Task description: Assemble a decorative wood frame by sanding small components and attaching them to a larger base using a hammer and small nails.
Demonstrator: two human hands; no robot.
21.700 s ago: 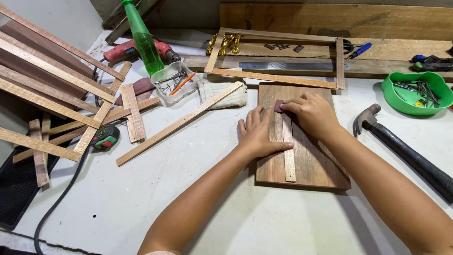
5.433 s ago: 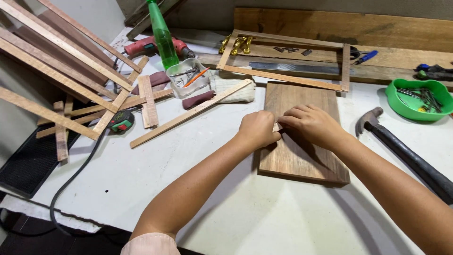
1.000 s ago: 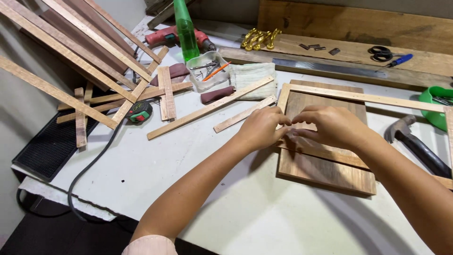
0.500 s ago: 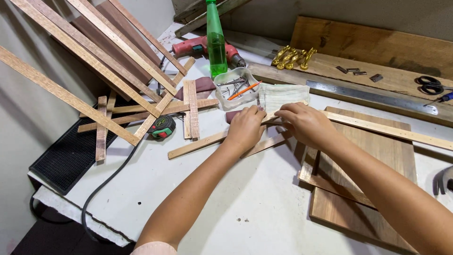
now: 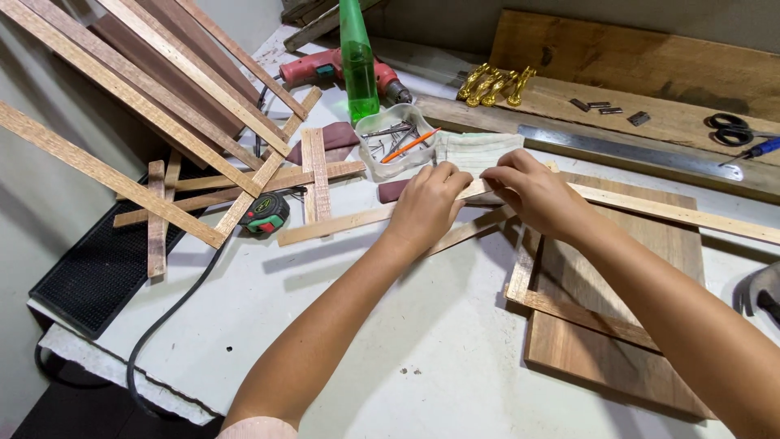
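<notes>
White tabletop (image 5: 406,341) fills the lower middle of the frame, bare and open from the centre down to its torn near edge at lower left, where a black ribbed mat (image 5: 97,276) overhangs the left side. Long wooden slats (image 5: 146,73) lean in a stack across the upper left; I count at least six, with shorter strips lying crossed beneath them. One brown wooden board (image 5: 634,325) lies at right, close to the tabletop's right edge, with a thin strip frame (image 5: 569,305) resting on it. One steel ruler (image 5: 626,150) lies along a plank at upper right.

A long pale wood strip (image 5: 341,225) runs from centre left toward the hands, and a second shorter one (image 5: 463,233) lies just below it. The left hand (image 5: 426,203) presses down on the long strip with fingers curled over it; the right hand (image 5: 532,191) pinches the same strip's far end, beside a folded pale cloth (image 5: 475,150).

One clear plastic tub (image 5: 396,150) sits just above the left hand and holds loose nails and an orange pencil. One green bottle (image 5: 357,61) stands upright behind it, in front of one red drill (image 5: 325,67). Four gold handles (image 5: 491,84) lie in a row at upper centre. One green-and-black tape measure (image 5: 264,214) lies at centre left, with a black cable (image 5: 175,313) curving below it. Scissors (image 5: 731,124) lie at far upper right, and a hammer head (image 5: 760,289) shows at the right edge.
</notes>
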